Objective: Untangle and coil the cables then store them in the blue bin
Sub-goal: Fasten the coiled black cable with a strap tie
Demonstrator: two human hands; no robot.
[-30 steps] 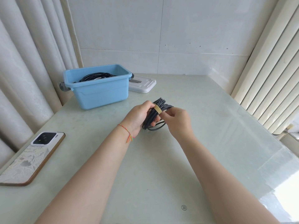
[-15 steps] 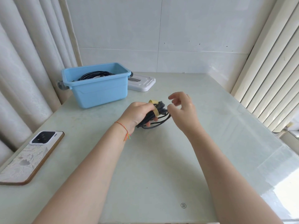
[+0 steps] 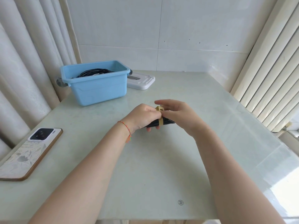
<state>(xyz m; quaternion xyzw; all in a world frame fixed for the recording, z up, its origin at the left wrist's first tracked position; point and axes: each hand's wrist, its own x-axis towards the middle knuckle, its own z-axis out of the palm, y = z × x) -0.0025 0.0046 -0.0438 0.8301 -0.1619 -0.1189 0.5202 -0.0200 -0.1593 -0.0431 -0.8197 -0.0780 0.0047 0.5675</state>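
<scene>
The coil (image 3: 166, 122) is gripped by the left hand (image 3: 143, 118). The band (image 3: 160, 116) should be wound snugly by the right hand (image 3: 178, 115), whose fingers pinch its end.

Bright, even daylight fills the scene, coming from the right, where the cream vertical blinds (image 3: 265, 75) glow. A strong white glare washes out the near right corner of the pale green glass-topped table (image 3: 161, 167), with a softer sheen running across its far part. Shadows are faint and soft; a dim one lies under the light blue plastic bin (image 3: 97, 89). The wide-angle lens bows the blinds and the white pleated curtain (image 3: 24, 70) outward at the edges. Focus is generally sharp, slightly soft around the fingers.
</scene>
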